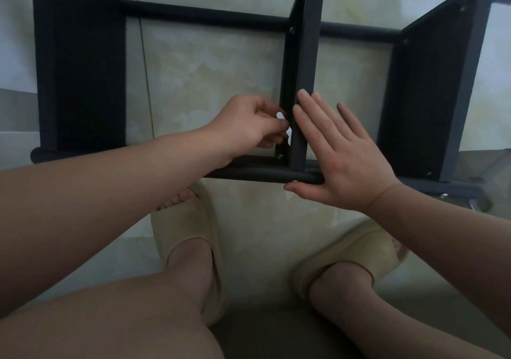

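One black metal three-panel rack frame (309, 54), left hand (246, 126) pinching one small white piece (281, 116), right hand (343, 154) spread flat against the frame

A black rack (83, 68) lies on the pale tiled floor (215, 76), in front of the person's feet in cream slippers (188, 228). The left hand (249, 126) pinches a small white piece (281, 116) against the left face of the rack's middle panel (307, 40), above a screw (280, 156). The right hand (343, 159) rests flat against the panel's right side, fingers (312, 112) straight, thumb along the front tube (262, 174).
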A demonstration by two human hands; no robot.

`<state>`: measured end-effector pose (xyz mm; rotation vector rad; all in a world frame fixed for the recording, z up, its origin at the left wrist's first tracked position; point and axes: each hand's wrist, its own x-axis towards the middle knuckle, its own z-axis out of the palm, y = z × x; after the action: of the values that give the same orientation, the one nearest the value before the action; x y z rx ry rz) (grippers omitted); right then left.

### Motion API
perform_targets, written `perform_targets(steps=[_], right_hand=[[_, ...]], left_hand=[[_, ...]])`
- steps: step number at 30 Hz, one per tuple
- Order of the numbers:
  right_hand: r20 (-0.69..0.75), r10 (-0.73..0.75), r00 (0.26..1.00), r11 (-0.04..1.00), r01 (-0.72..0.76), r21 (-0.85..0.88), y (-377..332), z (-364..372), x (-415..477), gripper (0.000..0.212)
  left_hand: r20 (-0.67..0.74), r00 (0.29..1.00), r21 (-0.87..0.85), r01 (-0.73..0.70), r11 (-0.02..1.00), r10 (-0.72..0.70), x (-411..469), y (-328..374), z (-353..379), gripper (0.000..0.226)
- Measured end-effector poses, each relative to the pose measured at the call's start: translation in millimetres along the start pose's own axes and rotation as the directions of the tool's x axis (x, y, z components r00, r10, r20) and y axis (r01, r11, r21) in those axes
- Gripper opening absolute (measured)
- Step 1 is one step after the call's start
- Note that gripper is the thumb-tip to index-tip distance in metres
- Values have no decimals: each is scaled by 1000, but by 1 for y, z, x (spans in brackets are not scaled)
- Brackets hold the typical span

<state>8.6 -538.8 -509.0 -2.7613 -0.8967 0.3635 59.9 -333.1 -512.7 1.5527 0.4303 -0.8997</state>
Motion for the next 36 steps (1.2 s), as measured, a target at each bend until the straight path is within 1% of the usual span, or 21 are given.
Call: perform_targets(steps=[6,15,22,26,36], right_hand=[[4,3,1000,1000,-3,5,-1,-1,0,104],[10,1,1000,1000,-1,4,0,-1,1,104],[7,2,1000,1000,-2,7,-1,-1,1,103],[13,2,1000,1000,-2,1,-1,0,0,103],[8,1,1000,1000,-1,6,-1,0,1,103]], left_hand=[[41,998,-11,-38,999,38,-3,0,0,10],[65,998,62,-19,998,15,-4,1,-1,5],[101,993,-42,67,997,-62,-5,3,0,9],[137,986,-43,106,993,-99,-5,3,0,14],[174,977,-24,133,991,-127,-4,5,1,21]])
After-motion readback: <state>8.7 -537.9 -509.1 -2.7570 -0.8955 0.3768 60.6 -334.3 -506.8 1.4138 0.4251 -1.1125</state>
